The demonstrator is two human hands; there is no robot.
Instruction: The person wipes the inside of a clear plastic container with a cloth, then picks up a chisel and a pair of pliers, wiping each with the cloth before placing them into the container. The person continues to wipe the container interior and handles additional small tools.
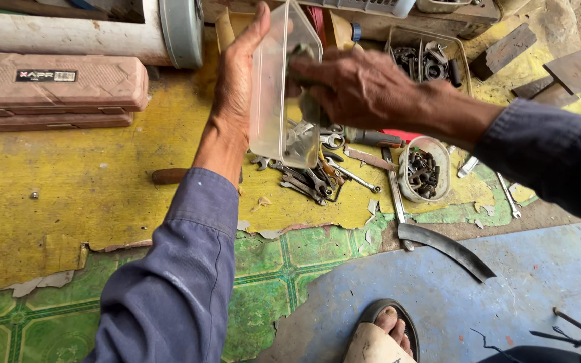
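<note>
My left hand (237, 81) grips a clear plastic box (274, 101) by its side and holds it tipped on edge above the floor. A few small metal parts lie in its lower end. My right hand (354, 87) reaches into the box from the right with its fingers closed on a dark rag (311, 101) inside it. Beneath the box lies a heap of spanners (311, 178) on the yellow floor covering (89, 195).
A round tub of bolts (423, 171) stands right of the spanners, a curved blade (448, 247) below it. Pink tool cases (55, 84) and a white pipe (55, 33) lie at top left. A tray of dark parts (425, 62) is at top right. My sandalled foot (383, 336) is at bottom.
</note>
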